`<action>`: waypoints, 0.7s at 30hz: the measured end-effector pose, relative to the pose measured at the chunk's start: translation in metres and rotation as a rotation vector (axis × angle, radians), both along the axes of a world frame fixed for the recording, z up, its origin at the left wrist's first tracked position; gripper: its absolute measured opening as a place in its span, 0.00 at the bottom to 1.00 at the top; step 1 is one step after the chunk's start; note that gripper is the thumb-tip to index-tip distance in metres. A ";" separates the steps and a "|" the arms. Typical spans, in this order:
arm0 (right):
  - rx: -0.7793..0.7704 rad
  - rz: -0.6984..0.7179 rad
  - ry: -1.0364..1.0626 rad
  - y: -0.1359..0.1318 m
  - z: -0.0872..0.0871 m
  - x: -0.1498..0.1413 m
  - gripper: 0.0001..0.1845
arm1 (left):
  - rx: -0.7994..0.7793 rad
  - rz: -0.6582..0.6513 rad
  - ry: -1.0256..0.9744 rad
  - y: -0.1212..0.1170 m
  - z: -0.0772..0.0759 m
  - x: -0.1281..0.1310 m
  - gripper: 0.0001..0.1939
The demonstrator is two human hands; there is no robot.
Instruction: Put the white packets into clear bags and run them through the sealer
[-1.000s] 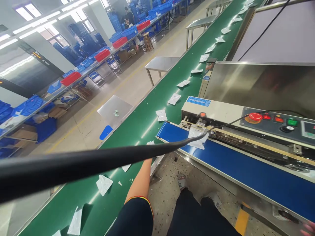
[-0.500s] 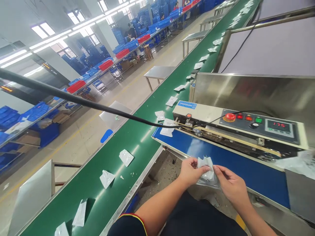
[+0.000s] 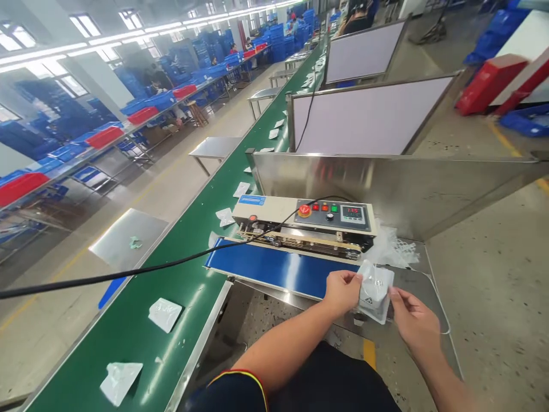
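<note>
A small white plastic bag (image 3: 374, 293) with a printed recycling mark is held up between my two hands. My left hand (image 3: 343, 293) pinches its left edge, and my right hand (image 3: 414, 317) grips the right edge between thumb and fingers. Just beyond the bag stands a band sealing machine (image 3: 274, 216), its display lit with red digits. The machine's blue belt (image 3: 274, 266) runs along its front, ending to the left of the bag. What the bag contains cannot be made out.
A green conveyor belt (image 3: 195, 292) slants along the left, carrying several bags such as this one (image 3: 165, 315). Loose clear plastic (image 3: 390, 249) lies at the machine's right end. A black cable (image 3: 141, 270) crosses in front. Behind rises a metal partition (image 3: 330, 177).
My view has swung to the right. Both hands, with the bag, have moved from in front of the blue belt to its right end, and the bag is now held flatter and more spread out.
</note>
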State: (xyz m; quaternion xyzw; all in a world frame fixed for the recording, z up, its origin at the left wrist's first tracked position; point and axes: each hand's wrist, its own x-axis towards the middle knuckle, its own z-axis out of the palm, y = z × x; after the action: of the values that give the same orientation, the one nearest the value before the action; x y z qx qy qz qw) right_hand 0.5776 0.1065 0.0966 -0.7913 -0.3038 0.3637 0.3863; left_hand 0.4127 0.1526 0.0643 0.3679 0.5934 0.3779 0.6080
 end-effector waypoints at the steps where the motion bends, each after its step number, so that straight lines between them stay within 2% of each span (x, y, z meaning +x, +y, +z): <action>1: -0.011 -0.028 -0.042 0.006 -0.001 0.012 0.33 | -0.027 0.015 -0.004 0.006 -0.002 0.011 0.20; 5: -0.057 -0.037 -0.143 0.034 -0.010 0.038 0.22 | -0.156 0.167 -0.011 0.026 -0.013 0.042 0.16; 8: -0.041 -0.016 -0.057 0.051 -0.021 0.038 0.21 | -0.201 0.253 -0.013 0.036 -0.022 0.045 0.16; 14: -0.020 0.053 0.042 0.067 -0.040 0.023 0.19 | -0.199 0.354 -0.073 0.038 -0.032 0.022 0.19; 18: -0.058 0.115 0.067 0.076 -0.037 -0.002 0.17 | -0.199 0.388 -0.108 0.033 -0.036 0.000 0.21; 21: -0.072 0.124 0.195 0.079 -0.029 -0.027 0.14 | -0.149 0.357 -0.154 0.023 -0.038 -0.022 0.24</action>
State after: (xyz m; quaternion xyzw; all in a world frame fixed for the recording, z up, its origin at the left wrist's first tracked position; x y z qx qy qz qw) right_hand 0.5507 0.1855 0.0675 -0.7453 -0.3000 0.4726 0.3621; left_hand 0.3908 0.1760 0.0265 0.1811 0.6272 0.4616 0.6006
